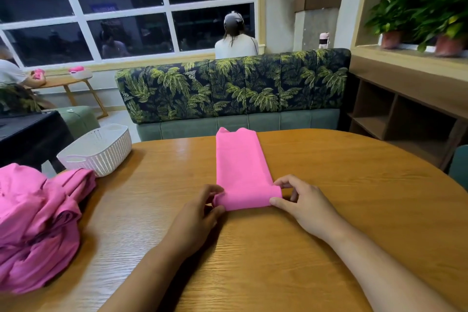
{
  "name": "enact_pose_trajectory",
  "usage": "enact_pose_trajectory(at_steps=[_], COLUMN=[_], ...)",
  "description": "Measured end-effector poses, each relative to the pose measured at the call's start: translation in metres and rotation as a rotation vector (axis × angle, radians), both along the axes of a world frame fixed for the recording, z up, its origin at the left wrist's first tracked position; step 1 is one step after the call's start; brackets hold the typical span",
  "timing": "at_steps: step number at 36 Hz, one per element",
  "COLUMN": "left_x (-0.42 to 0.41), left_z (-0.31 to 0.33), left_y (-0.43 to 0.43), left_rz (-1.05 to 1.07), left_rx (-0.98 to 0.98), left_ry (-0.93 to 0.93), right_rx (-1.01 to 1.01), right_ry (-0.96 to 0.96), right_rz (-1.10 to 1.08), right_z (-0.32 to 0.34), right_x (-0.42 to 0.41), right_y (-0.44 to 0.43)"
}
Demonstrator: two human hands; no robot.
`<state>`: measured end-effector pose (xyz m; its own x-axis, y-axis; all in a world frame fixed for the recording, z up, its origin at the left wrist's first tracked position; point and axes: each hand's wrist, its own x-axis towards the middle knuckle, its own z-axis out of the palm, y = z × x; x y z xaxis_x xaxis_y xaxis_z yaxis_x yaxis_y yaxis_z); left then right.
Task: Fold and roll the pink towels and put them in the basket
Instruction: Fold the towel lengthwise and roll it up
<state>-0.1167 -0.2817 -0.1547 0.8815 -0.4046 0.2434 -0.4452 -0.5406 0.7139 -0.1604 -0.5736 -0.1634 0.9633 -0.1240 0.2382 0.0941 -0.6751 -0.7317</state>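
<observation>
Fingers of the left hand [200,206] and right hand [301,200] pinch the started roll of the folded pink towel [240,164] on the worktop [354,197]; uneven pressure would probably skew it into a cone.

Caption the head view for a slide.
Left hand and right hand grip the folded pink towel at its rolled near end.

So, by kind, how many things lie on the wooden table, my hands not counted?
Folded pink towel, being rolled: 1
Heap of loose pink towels: 1 (towels inside uncountable)
White basket: 1
Total: 3
</observation>
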Motion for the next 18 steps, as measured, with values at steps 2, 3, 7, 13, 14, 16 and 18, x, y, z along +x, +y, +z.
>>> enact_pose_trajectory(at_steps=[2, 3, 7, 13, 14, 16, 18], left_x=[-0.001, -0.002, -0.005, -0.006, -0.004, -0.001, -0.002], left_z=[0.001, 0.001, -0.003, -0.009, -0.01, -0.011, -0.01], left_y=[0.001, 0.002, 0.005, 0.001, 0.001, 0.0, -0.002], left_rz=[-0.009, -0.014, -0.02, 0.025, 0.025, 0.018, 0.001], left_rx=[-0.024, -0.032, -0.038, 0.035, 0.033, 0.018, -0.008], left_ry=[0.024, 0.034, 0.044, -0.07, -0.108, -0.201, -0.25], right_rx=[0.036, 0.061, 0.155, 0.143, 0.137, 0.126, 0.106], right_ry=[-0.01, -0.012, 0.004, 0.051, 0.064, 0.084, 0.098], right_rz=[0.022, 0.04, 0.078, 0.067, 0.055, 0.037, 0.026], right_z=[0.002, 0.002, 0.001, 0.005, 0.005, 0.005, 0.006], right_x=[-0.002, -0.003, -0.005, 0.0, 0.002, 0.007, 0.011], right_y=[0.0, 0.0, 0.0, 0.0, 0.0, -0.001, 0.0])
